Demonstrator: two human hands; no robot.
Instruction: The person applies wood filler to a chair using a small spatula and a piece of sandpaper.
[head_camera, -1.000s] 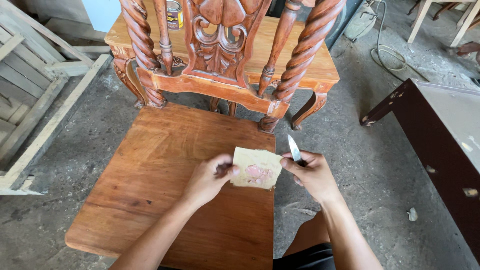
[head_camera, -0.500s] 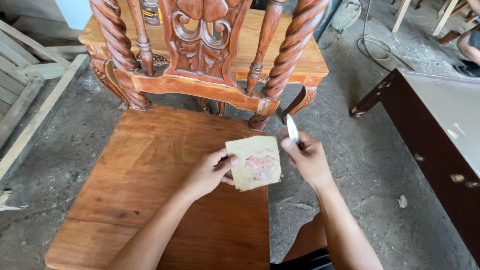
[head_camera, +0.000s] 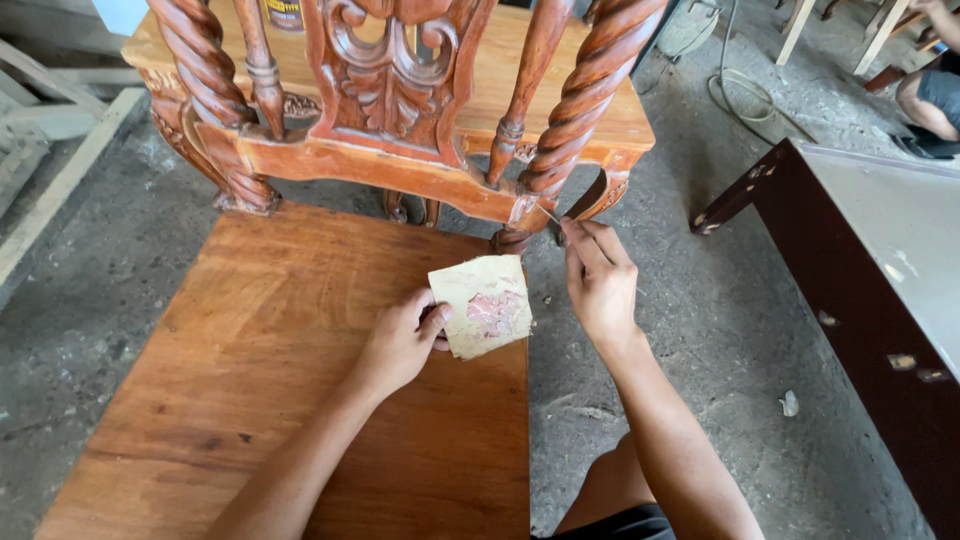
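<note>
Small tan card w/ pink smear is sitting over the chair seat, pinched in left hand. Right hand is gripping a thin blade, tip touching the twisted post base.

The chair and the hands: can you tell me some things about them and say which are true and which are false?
1. The left hand holds a flat pale card smeared with pinkish filler. True.
2. The right hand is empty. False: it holds a thin blade at the twisted post of the chair back.
3. The flat wooden seat panel is painted blue. False: it is reddish-brown wood.
4. The floor is grey concrete. True.
</note>
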